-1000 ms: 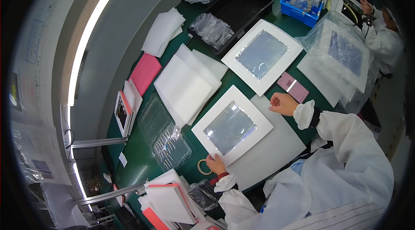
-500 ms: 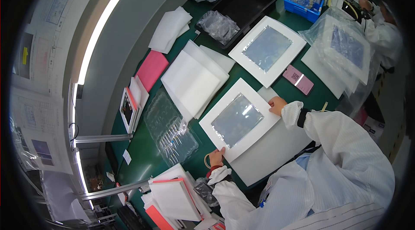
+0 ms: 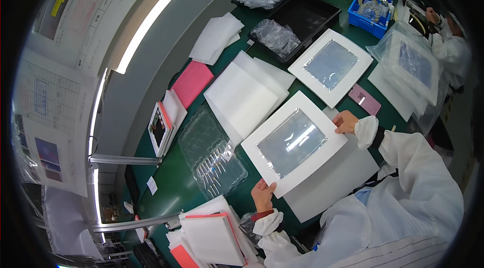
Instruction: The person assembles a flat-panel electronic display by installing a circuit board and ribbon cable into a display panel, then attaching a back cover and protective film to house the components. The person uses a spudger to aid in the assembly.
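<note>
Between my hands is a white rectangular frame (image 3: pixel 254 143) with a grey panel under shiny clear film (image 3: pixel 291 143) in its middle. My left hand (image 3: pixel 263 198) pinches its near left corner, thumb on top. On the opposite side, my right hand (image 3: pixel 346 122) grips the right edge with its fingers closed. The frame is held over a white foam sheet (image 3: pixel 335 187), which it partly covers. Just beyond lies a second white frame (image 3: pixel 307 70) with a similar film-covered panel. A pink phone (image 3: pixel 365 99) rests to the right of that frame.
White foam sheets (image 3: pixel 242 94) lie left of the held frame, near a clear plastic tray (image 3: pixel 194 134) holding several thin pen-like items. Stacked boards (image 3: pixel 212 240) stand near left. Farther back are a black tray (image 3: pixel 315 16) and a blue bin (image 3: pixel 370 25). A co-worker (image 3: pixel 448 48) is at far right.
The held frame looks larger and nearer, raised by both hands. My left hand now wraps more of its corner. The whole view has shifted, moving the table things right and slightly down.
</note>
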The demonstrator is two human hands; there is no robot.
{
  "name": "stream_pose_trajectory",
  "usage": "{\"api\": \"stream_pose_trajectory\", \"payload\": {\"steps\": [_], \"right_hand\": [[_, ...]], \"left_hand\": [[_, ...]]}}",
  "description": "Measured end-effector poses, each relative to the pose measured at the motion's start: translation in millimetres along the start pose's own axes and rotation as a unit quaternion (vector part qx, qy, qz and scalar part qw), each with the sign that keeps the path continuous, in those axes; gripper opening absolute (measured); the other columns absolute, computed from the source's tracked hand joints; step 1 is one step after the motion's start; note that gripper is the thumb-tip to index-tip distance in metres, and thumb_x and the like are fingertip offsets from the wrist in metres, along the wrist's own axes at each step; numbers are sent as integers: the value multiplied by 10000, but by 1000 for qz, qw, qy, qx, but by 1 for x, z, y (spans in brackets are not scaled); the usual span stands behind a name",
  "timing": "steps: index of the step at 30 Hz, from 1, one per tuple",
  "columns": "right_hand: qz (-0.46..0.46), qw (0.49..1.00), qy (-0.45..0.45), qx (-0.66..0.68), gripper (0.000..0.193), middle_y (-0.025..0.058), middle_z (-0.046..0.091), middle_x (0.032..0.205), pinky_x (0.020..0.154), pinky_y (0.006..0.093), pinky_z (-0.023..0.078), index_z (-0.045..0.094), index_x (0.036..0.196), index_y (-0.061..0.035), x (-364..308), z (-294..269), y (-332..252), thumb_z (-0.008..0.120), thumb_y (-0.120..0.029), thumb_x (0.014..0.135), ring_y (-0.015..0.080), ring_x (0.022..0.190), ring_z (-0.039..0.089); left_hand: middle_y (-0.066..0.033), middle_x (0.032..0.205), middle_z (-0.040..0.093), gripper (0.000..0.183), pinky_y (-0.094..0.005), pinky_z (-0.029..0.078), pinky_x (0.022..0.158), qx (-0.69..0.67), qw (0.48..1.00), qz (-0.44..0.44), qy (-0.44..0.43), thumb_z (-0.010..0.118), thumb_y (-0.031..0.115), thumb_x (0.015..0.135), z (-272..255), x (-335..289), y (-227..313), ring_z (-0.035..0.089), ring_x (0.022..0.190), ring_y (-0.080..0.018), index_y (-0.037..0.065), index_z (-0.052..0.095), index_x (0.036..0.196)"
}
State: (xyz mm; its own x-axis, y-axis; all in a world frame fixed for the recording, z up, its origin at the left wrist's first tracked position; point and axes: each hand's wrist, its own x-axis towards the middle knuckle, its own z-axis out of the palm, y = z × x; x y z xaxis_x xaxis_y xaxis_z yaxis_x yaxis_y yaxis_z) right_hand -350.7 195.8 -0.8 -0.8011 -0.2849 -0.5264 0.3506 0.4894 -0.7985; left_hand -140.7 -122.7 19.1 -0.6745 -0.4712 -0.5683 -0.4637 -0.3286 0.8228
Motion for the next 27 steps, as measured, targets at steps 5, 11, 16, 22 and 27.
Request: {"api": "stream_pose_trajectory", "payload": {"steps": [5,11,16,22,27], "right_hand": [[-102,995,-6,16,298,125,634,870,733,277,482,609,953,46,60,-9,-84,673,20,663,193,786,605],[-162,986,15,-24,277,128,644,851,708,284,483,629,940,49,179,33,-119,663,-23,674,196,773,609],[-165,982,34,-83,279,133,655,858,729,291,486,640,950,4,203,53,-118,628,6,672,213,787,625],[-233,953,195,-10,275,138,631,953,766,322,489,611,992,-20,186,-9,-84,581,19,722,259,888,610],[-130,854,448,-231,377,169,515,1114,914,404,377,525,1108,-36,178,-163,-32,551,9,734,348,1048,471]], "left_hand": [[-121,1035,601,397,-248,471,763,-13,993,114,-22,593,-64,761,-4,62,65,593,865,-184,-94,482,1141],[-104,1072,580,371,-261,428,842,-35,989,138,-43,561,-55,794,-28,184,79,560,933,-186,-77,480,1155],[-111,1067,577,410,-258,426,840,-27,995,94,-4,548,-130,764,-34,230,59,564,935,-195,-72,477,1163],[-85,857,578,382,-287,457,731,199,826,348,395,583,-100,681,31,192,74,553,748,-179,-36,536,1055],[-153,992,593,305,-264,479,793,131,961,222,-99,589,-67,742,191,130,56,593,886,-198,-60,538,1042]]}}
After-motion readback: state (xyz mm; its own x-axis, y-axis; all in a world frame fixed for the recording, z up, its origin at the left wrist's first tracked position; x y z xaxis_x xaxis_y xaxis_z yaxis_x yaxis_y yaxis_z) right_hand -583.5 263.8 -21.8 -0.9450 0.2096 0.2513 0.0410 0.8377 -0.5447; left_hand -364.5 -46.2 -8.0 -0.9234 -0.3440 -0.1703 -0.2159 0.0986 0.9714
